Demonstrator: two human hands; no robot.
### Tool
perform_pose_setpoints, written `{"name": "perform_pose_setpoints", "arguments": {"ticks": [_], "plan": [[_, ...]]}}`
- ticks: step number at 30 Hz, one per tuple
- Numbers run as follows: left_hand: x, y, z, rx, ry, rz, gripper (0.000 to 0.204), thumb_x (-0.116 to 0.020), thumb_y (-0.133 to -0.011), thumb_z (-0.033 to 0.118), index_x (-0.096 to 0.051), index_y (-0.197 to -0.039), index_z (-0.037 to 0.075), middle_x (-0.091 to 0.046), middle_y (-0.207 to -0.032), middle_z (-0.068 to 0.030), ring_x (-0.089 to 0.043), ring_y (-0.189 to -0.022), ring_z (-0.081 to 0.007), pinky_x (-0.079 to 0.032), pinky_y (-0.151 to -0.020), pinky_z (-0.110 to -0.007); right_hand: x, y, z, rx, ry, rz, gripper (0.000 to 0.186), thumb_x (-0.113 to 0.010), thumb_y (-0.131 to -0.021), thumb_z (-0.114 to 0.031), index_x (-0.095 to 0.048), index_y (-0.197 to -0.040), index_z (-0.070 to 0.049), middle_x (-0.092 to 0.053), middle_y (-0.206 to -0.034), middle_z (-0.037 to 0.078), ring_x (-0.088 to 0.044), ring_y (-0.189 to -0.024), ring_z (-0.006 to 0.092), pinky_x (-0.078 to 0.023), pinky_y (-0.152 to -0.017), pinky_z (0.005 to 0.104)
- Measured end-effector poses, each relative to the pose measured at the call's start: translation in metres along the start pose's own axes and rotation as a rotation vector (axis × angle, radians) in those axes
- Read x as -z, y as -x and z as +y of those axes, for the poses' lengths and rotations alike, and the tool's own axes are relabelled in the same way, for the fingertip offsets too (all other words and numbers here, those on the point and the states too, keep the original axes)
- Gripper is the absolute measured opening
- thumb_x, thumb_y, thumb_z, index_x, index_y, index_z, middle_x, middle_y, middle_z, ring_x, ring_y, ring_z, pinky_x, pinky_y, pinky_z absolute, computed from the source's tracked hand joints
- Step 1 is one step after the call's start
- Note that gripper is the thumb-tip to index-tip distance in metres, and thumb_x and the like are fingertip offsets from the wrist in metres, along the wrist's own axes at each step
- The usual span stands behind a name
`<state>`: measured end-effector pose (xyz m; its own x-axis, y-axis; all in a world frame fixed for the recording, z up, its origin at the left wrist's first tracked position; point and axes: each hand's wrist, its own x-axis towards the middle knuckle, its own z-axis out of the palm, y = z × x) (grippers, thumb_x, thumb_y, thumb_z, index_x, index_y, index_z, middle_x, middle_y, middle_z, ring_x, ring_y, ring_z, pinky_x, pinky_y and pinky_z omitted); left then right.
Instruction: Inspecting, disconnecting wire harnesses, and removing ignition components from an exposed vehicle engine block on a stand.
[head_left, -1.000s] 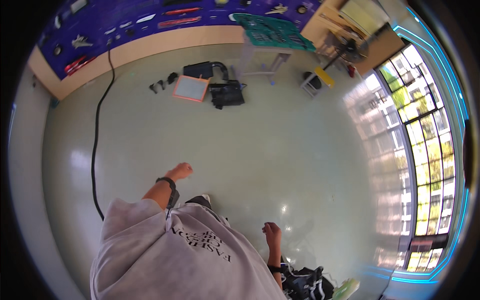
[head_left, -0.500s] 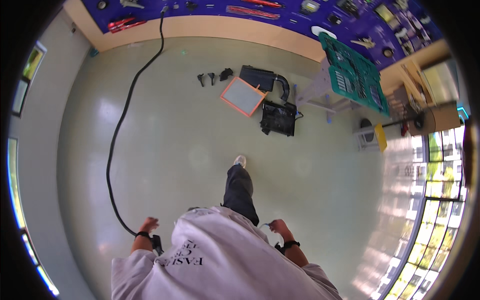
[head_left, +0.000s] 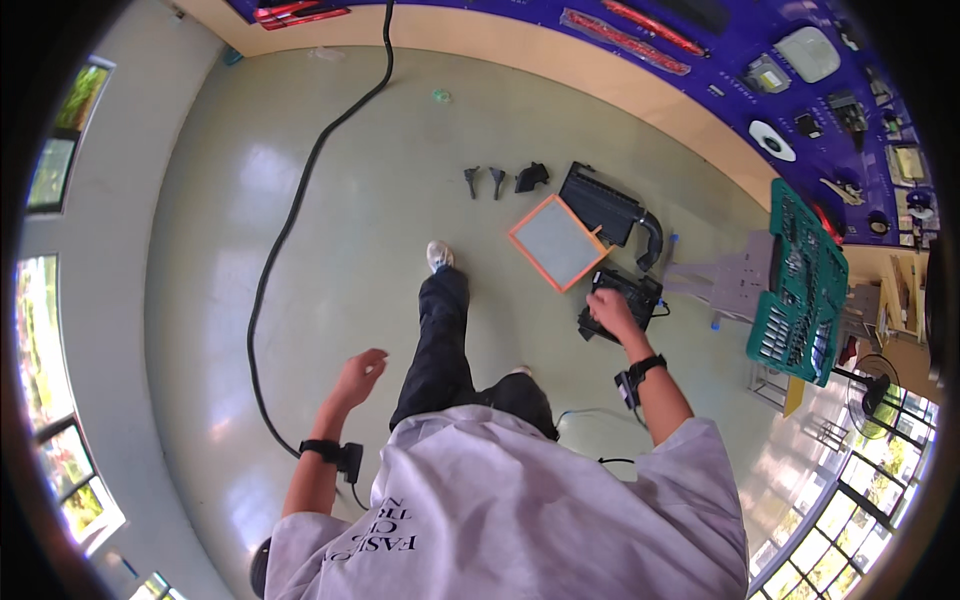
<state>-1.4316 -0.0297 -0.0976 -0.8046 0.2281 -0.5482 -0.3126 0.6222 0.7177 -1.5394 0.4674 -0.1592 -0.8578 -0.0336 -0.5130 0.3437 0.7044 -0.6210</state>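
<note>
I look down over my grey shirt and dark trousers while one foot steps forward on the pale floor. My left hand (head_left: pixel 360 372) hangs loose at my side, fingers half curled, holding nothing. My right hand (head_left: pixel 608 312) is stretched forward in front of a black plastic housing (head_left: pixel 628 300) on the floor; whether it touches the housing I cannot tell. Beside it lies a flat square filter with an orange rim (head_left: pixel 557 242) and a second black housing with a hose (head_left: pixel 610 205). Both wrists carry black bands.
Three small black parts (head_left: pixel 498 180) lie on the floor beyond the filter. A thick black cable (head_left: pixel 290 230) snakes along the floor at left. A green crate (head_left: pixel 800 280) stands on a grey table at right. A blue display wall (head_left: pixel 700 40) with mounted parts runs behind.
I have walked closer to the parts on the floor. My right arm has swung up and forward toward the black housing; my left arm has come forward at my side.
</note>
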Motion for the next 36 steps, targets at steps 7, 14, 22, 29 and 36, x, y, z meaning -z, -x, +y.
{"name": "perform_pose_setpoints", "arguments": {"ticks": [7, 14, 22, 29, 36], "plan": [[-0.004, -0.16, -0.074, 0.219, -0.211, -0.196, 0.042, -0.057, -0.088, 0.027, -0.051, -0.125, 0.008, -0.049, -0.127, -0.0199, -0.046, -0.116, -0.0396, -0.038, -0.101, -0.046, -0.08, -0.189, -0.071, 0.045, 0.184, -0.247, 0.025, -0.058, -0.082, -0.026, -0.067, -0.09, -0.004, -0.065, -0.081, 0.019, -0.063, -0.079, 0.0379, -0.05, -0.07, 0.0437], [-0.06, -0.237, -0.084, 0.313, -0.393, 0.161, 0.039, -0.058, -0.08, 0.022, -0.055, -0.117, 0.01, -0.05, -0.127, -0.0107, -0.042, -0.122, -0.0337, -0.031, -0.1, -0.049, -0.246, -0.434, -0.014, 0.003, 0.188, -0.57, 0.029, -0.062, -0.081, -0.028, -0.063, -0.09, -0.001, -0.067, -0.082, 0.018, -0.065, -0.081, 0.0342, -0.051, -0.072, 0.0414], [-0.054, -0.257, -0.128, 0.497, -0.218, 0.232, 0.032, -0.052, -0.07, 0.021, -0.063, -0.096, 0.006, -0.055, -0.117, -0.0165, -0.04, -0.118, -0.0406, -0.027, -0.102, -0.051, -0.396, -0.638, 0.042, -0.298, 0.354, -0.204, 0.059, -0.057, -0.084, -0.049, -0.058, -0.107, 0.005, -0.063, -0.101, 0.028, -0.061, -0.097, 0.0409, -0.05, -0.082, 0.0474], [-0.075, -0.246, -0.111, 0.534, -0.11, 0.297, 0.03, -0.053, -0.069, 0.019, -0.063, -0.094, 0.005, -0.056, -0.116, -0.0167, -0.04, -0.117, -0.0408, -0.027, -0.102, -0.05, -0.391, -0.647, 0.05, -0.174, 0.645, -0.212, 0.049, -0.041, -0.094, -0.041, -0.067, -0.09, 0.0, -0.066, -0.095, 0.021, -0.062, -0.094, 0.039, -0.05, -0.079, 0.0492], [-0.075, -0.255, -0.099, 0.565, -0.054, 0.247, 0.027, -0.055, -0.067, 0.012, -0.063, -0.092, 0.008, -0.059, -0.116, -0.0109, -0.043, -0.117, -0.0368, -0.029, -0.101, -0.048, -0.382, -0.612, 0.052, -0.111, 0.527, -0.104, 0.04, -0.049, -0.089, -0.036, -0.064, -0.084, 0.001, -0.066, -0.088, 0.022, -0.065, -0.08, 0.0348, -0.052, -0.069, 0.0444]]}}
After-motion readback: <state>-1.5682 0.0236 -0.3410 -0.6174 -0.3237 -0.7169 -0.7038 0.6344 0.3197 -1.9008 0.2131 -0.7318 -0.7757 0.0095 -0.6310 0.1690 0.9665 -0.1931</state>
